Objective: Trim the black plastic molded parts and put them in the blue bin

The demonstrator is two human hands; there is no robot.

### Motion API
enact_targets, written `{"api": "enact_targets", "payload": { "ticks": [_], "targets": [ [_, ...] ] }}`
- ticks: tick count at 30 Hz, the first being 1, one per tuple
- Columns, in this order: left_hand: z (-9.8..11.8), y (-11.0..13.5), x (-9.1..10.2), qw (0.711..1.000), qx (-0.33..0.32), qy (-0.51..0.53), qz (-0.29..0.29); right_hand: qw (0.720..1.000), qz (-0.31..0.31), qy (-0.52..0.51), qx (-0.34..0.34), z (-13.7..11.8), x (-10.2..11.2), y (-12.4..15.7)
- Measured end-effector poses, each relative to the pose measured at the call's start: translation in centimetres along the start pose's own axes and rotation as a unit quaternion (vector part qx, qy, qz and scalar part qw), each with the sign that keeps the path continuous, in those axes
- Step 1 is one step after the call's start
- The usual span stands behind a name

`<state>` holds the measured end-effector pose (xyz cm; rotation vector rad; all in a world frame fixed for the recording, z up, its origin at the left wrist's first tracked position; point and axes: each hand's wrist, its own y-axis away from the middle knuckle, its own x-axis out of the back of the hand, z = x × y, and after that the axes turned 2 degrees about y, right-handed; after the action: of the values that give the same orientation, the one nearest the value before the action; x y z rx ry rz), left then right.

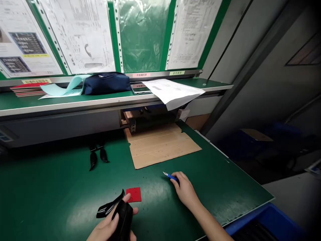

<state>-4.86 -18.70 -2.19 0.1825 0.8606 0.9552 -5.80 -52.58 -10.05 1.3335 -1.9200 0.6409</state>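
At the bottom of the head view, my left hand [110, 225] is closed around a glossy black plastic part [123, 217]. Another curved black piece [106, 207] shows just beyond the fingers; whether it is joined to the held part I cannot tell. My right hand [185, 188] pinches a blue-handled craft knife [173, 177] above the green worktop, its blade pointing left and away from the other hand. Between the hands, nearer the left one, a small red square pad [134, 194] lies on the surface, partly covered by a fingertip.
Two curved black parts [96, 157] lie back left on the green worktop [62, 187]. A cardboard sheet [160, 147] covers the back middle. The shelf above carries a navy pouch [107, 83], a phone [140, 88] and papers [175, 91]. A blue bin [273, 221] stands at lower right.
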Motion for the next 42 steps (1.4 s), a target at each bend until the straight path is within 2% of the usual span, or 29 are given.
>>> {"api": "enact_targets", "payload": {
  "ticks": [4,8,11,14,16,19,23,30,35,37,39,42],
  "targets": [
    [0.6,-0.4,0.2,0.997,0.03,-0.066,-0.038,0.986,-0.099,-0.127,0.044,-4.8,-1.5,1.4],
    [0.7,-0.3,0.1,0.991,0.018,-0.133,-0.016,0.942,-0.225,-0.227,0.1,-11.1,-0.7,3.5],
    [0.9,0.2,-0.1,0.985,0.036,-0.169,0.008,0.916,-0.296,-0.202,0.183,-14.7,0.9,4.3],
    [1.3,1.1,-0.4,0.982,0.045,-0.183,0.015,0.908,-0.28,-0.087,0.3,-16.4,1.4,4.4],
    [1.5,1.8,-0.5,0.981,0.046,-0.186,0.025,0.904,-0.247,-0.012,0.35,-16.9,1.0,4.3],
    [1.6,2.4,-0.6,0.982,0.041,-0.183,0.012,0.899,-0.201,0.073,0.382,-17.0,0.0,4.1],
    [1.3,2.6,-0.5,0.98,0.032,-0.196,-0.014,0.887,-0.15,0.132,0.416,-16.9,-1.0,4.0],
    [2.8,3.2,-2.3,0.956,0.067,-0.283,0.032,0.867,-0.155,0.154,0.448,-16.6,-1.6,3.6],
    [4.0,3.6,-3.2,0.928,0.094,-0.36,0.032,0.848,-0.191,0.174,0.463,-16.6,-2.0,3.5],
    [4.1,3.5,-3.2,0.918,0.085,-0.386,0.034,0.846,-0.227,0.152,0.457,-16.6,-1.9,3.2],
    [3.9,3.4,-3.2,0.908,0.077,-0.41,0.031,0.839,-0.307,0.076,0.442,-16.5,-1.9,2.8],
    [3.3,3.1,-2.8,0.901,0.065,-0.426,0.041,0.794,-0.456,-0.117,0.385,-15.8,-2.1,2.2]
  ]
}}
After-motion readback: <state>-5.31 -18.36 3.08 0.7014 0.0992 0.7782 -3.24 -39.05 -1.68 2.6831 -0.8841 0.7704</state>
